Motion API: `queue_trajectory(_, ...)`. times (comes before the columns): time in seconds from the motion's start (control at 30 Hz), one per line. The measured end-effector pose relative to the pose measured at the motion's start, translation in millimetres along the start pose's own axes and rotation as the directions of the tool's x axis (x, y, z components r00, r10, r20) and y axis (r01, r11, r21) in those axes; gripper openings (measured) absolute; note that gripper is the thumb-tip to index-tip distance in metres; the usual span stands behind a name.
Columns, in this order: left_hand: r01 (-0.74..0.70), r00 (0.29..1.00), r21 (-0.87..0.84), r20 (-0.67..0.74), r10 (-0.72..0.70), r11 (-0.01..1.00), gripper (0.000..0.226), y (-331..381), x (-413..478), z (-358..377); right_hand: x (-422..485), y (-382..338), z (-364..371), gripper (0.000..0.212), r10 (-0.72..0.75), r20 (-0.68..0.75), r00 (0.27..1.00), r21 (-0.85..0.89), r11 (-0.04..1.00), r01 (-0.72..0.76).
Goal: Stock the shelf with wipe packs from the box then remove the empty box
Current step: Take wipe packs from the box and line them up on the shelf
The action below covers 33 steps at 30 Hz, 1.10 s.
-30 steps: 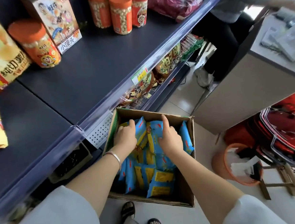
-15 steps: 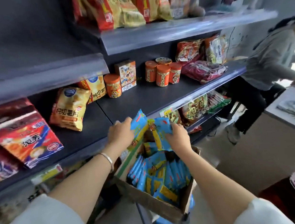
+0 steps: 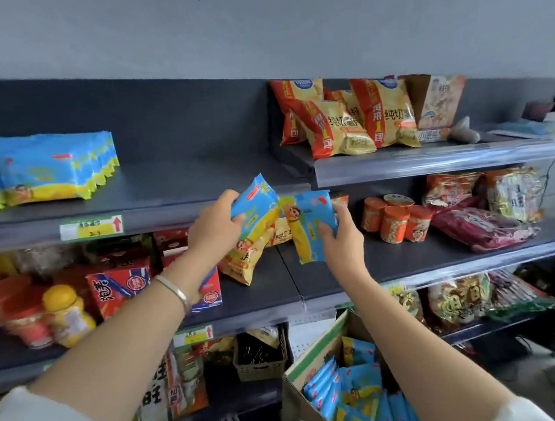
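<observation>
left hand (image 3: pixel 216 226): raised near the front edge of the top shelf, fingers and thumb curled round one wipe pack; a silver bracelet (image 3: pixel 173 290) sits on the wrist.
left pack (image 3: pixel 256 208): blue and yellow, tilted with its upper end leaning right and towards the shelf, gripped at its left side.
right hand (image 3: pixel 341 241): raised just right of the left hand, fingers wrapped round the right edge of a second pack, thumb on its front.
right pack (image 3: pixel 310 227): blue with a yellow band, nearly upright, its upper left corner close to the left pack; whether the two touch cannot be told.
top shelf (image 3: pixel 184 177): dark grey, bare in the middle stretch behind the two held packs.
stocked packs (image 3: pixel 43 169): a row of the same blue-and-yellow packs standing on edge at the far left of the top shelf, well apart from the hands.
price tag (image 3: pixel 91 226): green and white with a red arrow, on the shelf lip below the stocked packs.
box (image 3: pixel 300 411): cardboard, open, low and near on the right, below the right forearm.
packs in the box (image 3: pixel 350 390): many more blue packs standing on edge inside it.
chip bags (image 3: pixel 345 122): red and yellow, on the right section of the top shelf.
middle shelf (image 3: pixel 406 260): carries orange canisters (image 3: pixel 396 219) right of the hands, a dark red bag (image 3: pixel 483 227) further right, red cartons (image 3: pixel 119 286) and a yellow jar (image 3: pixel 66 313) to the left.
basket (image 3: pixel 259 354): small and dark, on the lower shelf left of the box.
</observation>
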<state>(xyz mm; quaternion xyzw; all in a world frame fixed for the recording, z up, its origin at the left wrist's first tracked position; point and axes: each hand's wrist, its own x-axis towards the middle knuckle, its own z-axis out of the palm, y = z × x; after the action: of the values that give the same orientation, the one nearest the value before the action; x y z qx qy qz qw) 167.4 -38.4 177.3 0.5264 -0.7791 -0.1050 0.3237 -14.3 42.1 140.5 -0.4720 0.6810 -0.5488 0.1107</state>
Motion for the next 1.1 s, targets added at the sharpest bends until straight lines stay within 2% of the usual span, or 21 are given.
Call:
queue_trajectory(0.13, -0.015, 0.99, 0.03, -0.139, 0.019, 0.999, 0.019, -25, 4, -49, 8, -42, 34, 0.035, -0.129, 0.023, 0.991, 0.056, 0.99, 0.128)
queue_trajectory(0.37, 0.01, 0.945, 0.111, -0.327, 0.027, 0.994, 0.031, -85, 8, -129, 7, -122, 109, 0.036, -0.294, 0.067, 0.953, 0.188, 0.942, 0.277)
queue_trajectory(0.5, 0.032, 0.927, 0.225, -0.37, 0.055, 0.974, 0.036, -140, 11, -174, 3, -161, 155, 0.04, -0.413, 0.095, 0.906, 0.069, 0.91, 0.408)
queue_trajectory(0.6, 0.053, 0.916, 0.316, -0.394, 0.08, 0.947, 0.037, -192, 14, -213, 2, -189, 194, 0.043, -0.54, 0.126, 0.832, -0.173, 0.814, 0.554)
queue_trajectory(0.73, 0.139, 0.919, 0.406, -0.393, 0.035, 0.903, 0.036, -263, 14, -257, 1, -227, 254, 0.044, -0.622, 0.223, 0.75, -0.373, 0.657, 0.656)
queue_trajectory(0.87, 0.127, 0.942, 0.447, -0.334, 0.034, 0.885, 0.033, -322, 23, -286, 1, -257, 311, 0.047, -0.634, 0.365, 0.681, -0.481, 0.498, 0.722)
queue_trajectory(0.97, 0.075, 0.964, 0.443, -0.261, 0.048, 0.893, 0.033, -351, 38, -295, -1, -266, 342, 0.049, -0.597, 0.451, 0.663, -0.475, 0.468, 0.745)
queue_trajectory(1.1, -0.007, 0.982, 0.443, -0.167, 0.091, 0.896, 0.035, -369, 56, -291, -2, -270, 362, 0.044, -0.573, 0.493, 0.655, -0.464, 0.463, 0.755)
